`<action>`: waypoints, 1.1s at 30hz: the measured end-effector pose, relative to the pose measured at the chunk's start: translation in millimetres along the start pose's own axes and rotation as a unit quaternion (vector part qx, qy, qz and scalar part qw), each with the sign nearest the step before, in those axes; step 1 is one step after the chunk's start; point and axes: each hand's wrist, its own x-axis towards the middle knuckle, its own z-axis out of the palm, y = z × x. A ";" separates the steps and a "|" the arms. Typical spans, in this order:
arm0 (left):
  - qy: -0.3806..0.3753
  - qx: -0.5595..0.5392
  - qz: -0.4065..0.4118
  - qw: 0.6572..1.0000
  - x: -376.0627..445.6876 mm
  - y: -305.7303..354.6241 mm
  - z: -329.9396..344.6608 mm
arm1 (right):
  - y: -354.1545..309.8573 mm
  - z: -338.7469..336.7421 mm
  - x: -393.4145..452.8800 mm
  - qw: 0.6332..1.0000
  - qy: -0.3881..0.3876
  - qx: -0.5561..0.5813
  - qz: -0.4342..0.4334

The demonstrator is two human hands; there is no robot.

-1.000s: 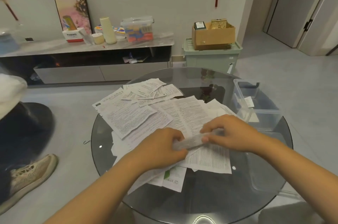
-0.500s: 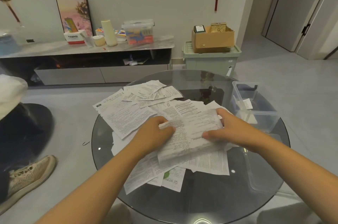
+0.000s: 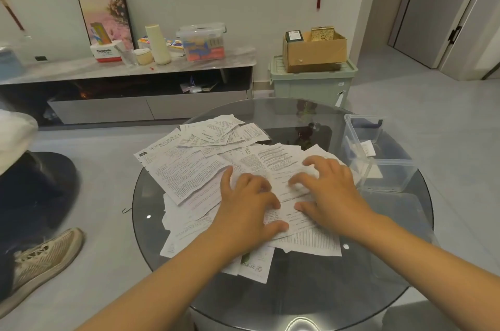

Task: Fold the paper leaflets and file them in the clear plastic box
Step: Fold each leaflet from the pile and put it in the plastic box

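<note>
Both hands have come down from lifting a sheet: the left hand (image 3: 250, 207) and right hand (image 3: 328, 191) now press it flat, fingers spread, gripping nothing. Most leaflets (image 3: 186, 171) lie unfolded across the bench (image 3: 311, 290). The clear plastic box (image 3: 378, 165) beside them appears nearly empty; little is filed.
</note>
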 end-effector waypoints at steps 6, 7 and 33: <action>-0.109 0.003 0.032 0.994 -7.5 -8.7 -3.0 | 2.7 5.0 -11.2 0.986 -0.100 0.015 -0.134; -0.112 -0.009 0.037 0.993 -7.7 -9.7 -3.3 | 3.0 6.1 -11.8 0.986 -0.085 0.018 -0.141; 0.006 -0.273 -0.072 0.959 9.9 -10.5 -19.3 | 10.8 0.2 -16.0 0.941 -0.047 0.310 0.129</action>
